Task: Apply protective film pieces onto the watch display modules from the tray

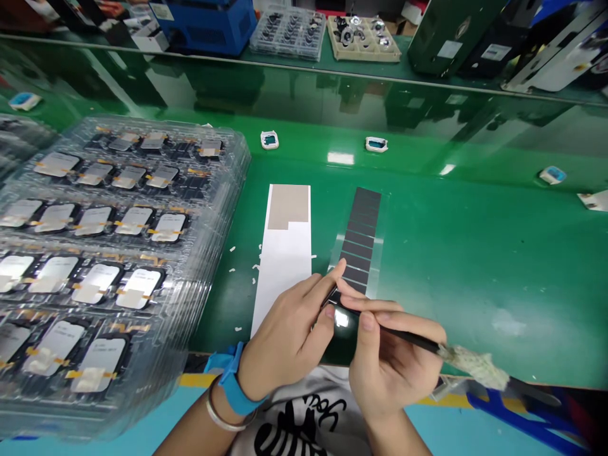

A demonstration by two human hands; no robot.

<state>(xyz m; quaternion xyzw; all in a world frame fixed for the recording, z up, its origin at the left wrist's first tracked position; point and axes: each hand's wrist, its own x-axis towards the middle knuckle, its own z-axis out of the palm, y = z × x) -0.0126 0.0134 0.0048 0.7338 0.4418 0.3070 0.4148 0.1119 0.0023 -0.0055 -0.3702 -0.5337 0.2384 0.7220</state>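
My left hand (297, 329), with a blue wrist strap and a bangle, pinches a small black glossy piece (335, 297) near the front edge of the bench. Fingers cover most of that piece, so its kind is unclear. A slim black tool like tweezers (411, 339), its rear part wrapped in pale tape, lies in the closed fingers of my right hand (401, 358). Its tip meets the black piece by my left fingertips. Just beyond my hands is a clear sheet with a column of dark rectangular stickers (361, 229). A white strip (285, 266) with a beige upper part runs under my left hand.
Stacked clear trays (199, 253) holding small screen modules fill the left side. Small white-framed pieces (269, 140) sit along the back. A shelf (294, 66) above carries a blue machine (204, 26) and parts boxes (363, 39). White scraps dot the green mat (456, 253).
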